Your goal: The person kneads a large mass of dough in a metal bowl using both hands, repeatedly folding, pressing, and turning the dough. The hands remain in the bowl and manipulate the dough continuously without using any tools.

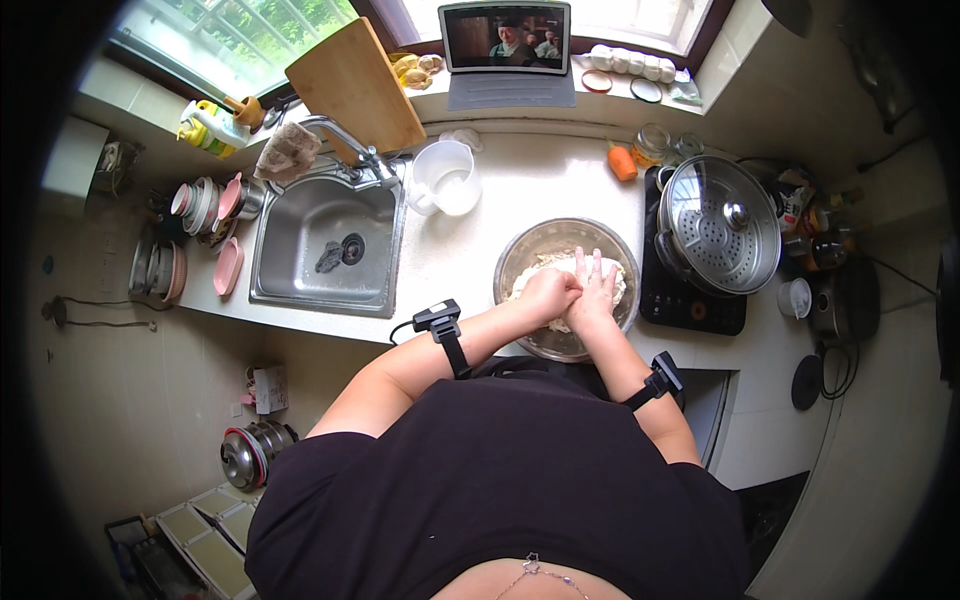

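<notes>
A stainless steel bowl [507,262] stands on the white counter, with pale, floury dough [559,262] in it. My right hand [592,292] is over the bowl with its fingers spread, and bits of dough cling to it. Close against it, my left hand [550,292] has its fingertips drawn together at the base of my right thumb. Whether the left fingers pinch a bit of dough cannot be made out. Both hands partly cover the dough. Left of the bowl and farther back is a translucent plastic measuring jug [445,178].
At the left is a steel sink [330,240] with a faucet [367,157]. On the right, a lidded steamer pot [720,225] sits on an induction cooker [694,311]. A carrot [622,163] and glass jars [651,142] lie behind the bowl. A tablet [506,37] stands on the windowsill.
</notes>
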`<act>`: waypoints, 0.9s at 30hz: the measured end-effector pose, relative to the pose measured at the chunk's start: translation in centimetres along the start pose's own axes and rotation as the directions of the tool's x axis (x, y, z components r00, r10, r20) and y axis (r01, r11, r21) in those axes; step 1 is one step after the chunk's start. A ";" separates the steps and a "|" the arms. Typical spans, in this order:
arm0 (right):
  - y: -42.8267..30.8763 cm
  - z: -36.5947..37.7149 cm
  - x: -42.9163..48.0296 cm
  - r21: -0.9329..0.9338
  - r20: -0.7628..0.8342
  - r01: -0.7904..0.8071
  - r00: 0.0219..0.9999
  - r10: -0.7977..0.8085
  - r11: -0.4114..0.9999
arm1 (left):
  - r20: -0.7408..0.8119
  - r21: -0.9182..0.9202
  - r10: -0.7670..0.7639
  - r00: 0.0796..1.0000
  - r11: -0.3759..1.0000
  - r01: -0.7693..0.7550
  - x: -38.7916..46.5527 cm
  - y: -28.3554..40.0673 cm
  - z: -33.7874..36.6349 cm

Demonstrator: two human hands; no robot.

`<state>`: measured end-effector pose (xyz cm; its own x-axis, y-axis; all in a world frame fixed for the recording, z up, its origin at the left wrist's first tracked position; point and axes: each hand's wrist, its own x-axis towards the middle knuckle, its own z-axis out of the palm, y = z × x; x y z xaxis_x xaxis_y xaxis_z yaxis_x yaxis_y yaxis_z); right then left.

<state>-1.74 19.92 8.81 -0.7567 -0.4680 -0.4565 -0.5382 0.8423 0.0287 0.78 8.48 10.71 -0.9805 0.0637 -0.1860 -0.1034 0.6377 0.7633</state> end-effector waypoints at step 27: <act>-2.1 -1.0 -1.2 0.067 -0.245 0.023 0.970 -0.006 0.997 | 0.146 -0.567 -0.363 0.920 0.732 0.379 3.3 -3.8 2.1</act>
<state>-0.09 18.42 10.22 -0.8215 -0.5238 -0.2254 -0.5290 0.8476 -0.0417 -1.70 7.92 5.90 -0.8402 -0.0609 -0.5389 -0.5419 0.0556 0.8386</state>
